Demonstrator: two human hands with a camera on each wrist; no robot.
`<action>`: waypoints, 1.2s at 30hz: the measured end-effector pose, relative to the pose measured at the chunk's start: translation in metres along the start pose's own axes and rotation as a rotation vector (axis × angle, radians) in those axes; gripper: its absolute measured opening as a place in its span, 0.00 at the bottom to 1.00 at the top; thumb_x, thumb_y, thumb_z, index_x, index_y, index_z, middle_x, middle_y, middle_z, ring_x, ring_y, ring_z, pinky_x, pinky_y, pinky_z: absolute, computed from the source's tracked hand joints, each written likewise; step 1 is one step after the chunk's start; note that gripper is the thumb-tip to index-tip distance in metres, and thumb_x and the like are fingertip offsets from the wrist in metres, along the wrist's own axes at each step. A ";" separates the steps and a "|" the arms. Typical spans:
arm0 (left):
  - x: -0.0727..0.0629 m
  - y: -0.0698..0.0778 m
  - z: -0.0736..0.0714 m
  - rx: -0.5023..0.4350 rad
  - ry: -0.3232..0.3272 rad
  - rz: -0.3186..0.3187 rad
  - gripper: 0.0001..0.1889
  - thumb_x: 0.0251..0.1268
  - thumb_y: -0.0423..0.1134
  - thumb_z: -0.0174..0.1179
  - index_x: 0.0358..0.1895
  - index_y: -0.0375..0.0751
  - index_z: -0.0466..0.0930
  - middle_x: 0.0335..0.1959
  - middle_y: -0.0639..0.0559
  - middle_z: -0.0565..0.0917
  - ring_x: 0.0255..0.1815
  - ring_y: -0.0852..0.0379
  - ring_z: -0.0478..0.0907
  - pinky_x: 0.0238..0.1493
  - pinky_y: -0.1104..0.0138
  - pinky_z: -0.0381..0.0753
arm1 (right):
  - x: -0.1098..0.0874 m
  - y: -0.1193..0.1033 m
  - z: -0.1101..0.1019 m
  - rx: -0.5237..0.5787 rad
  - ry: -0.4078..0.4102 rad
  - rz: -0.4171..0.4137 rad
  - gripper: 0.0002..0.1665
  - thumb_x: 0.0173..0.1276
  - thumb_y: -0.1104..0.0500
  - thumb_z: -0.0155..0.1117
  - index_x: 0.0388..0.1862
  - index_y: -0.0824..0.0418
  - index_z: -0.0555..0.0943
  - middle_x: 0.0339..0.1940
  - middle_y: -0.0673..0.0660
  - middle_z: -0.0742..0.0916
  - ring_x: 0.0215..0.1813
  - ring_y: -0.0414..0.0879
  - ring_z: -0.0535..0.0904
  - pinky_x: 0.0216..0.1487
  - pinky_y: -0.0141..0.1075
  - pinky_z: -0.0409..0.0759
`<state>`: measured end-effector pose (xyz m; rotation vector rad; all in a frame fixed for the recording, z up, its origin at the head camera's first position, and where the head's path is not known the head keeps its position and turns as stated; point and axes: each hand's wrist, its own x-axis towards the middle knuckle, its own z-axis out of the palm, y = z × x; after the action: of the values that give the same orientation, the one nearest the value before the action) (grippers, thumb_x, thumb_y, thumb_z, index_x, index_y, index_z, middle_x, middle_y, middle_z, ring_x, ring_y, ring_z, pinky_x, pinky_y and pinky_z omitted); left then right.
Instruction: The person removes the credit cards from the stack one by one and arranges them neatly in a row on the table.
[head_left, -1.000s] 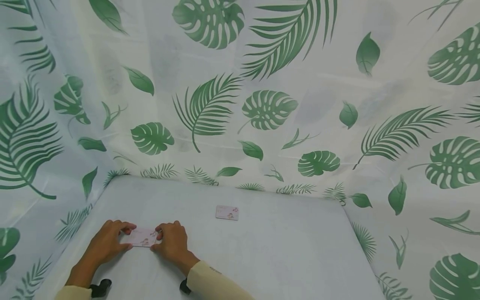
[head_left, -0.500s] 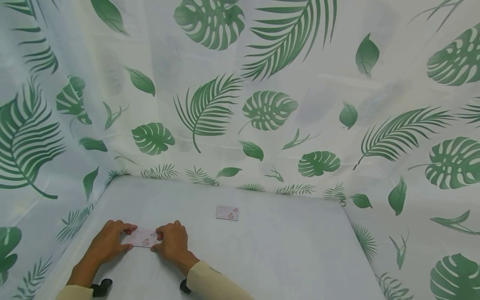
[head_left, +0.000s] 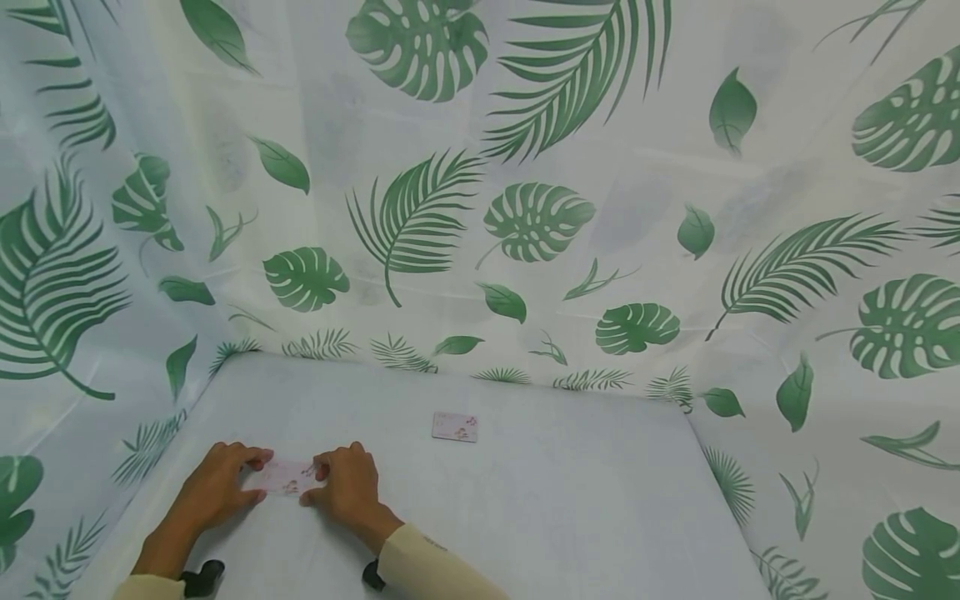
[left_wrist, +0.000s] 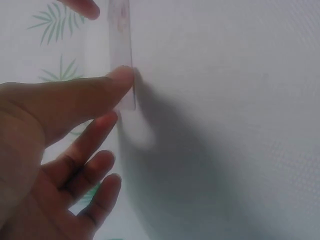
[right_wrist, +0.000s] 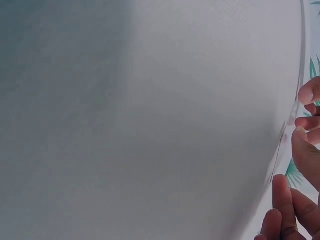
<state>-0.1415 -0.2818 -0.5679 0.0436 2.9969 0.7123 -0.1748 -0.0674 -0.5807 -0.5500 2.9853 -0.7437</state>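
Note:
Low on the left of the head view, a pale pink card with small reddish flower prints is held flat between two hands. The left hand pinches its left end, thumb on the near edge and fingers on the far edge. At the opposite end is the right hand, its thumb and curled forefinger at the card's corners. The left wrist view shows the left thumb pressed on the card's end, the other fingers loosely bent below. A similar pink card lies farther back, right of the hands.
A white-covered table carries the cards. Behind it and along both sides hangs a white curtain printed with green leaves. Dark straps show at the wrists, beside cream sleeves.
The right hand has shifted very slightly to the right, and the held card's near edge looks fainter. The left hand and the other card stay in place.

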 end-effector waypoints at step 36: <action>0.041 0.075 0.015 -0.090 0.158 0.144 0.37 0.54 0.41 0.83 0.70 0.44 0.80 0.55 0.46 0.86 0.58 0.46 0.74 0.61 0.43 0.81 | -0.005 0.106 -0.065 0.244 0.139 -0.012 0.36 0.54 0.49 0.88 0.63 0.53 0.88 0.41 0.48 0.91 0.41 0.37 0.73 0.44 0.31 0.72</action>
<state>-0.1801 -0.2065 -0.5492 0.2107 3.1314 0.9051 -0.2121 0.0507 -0.5721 -0.5237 2.9508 -1.1724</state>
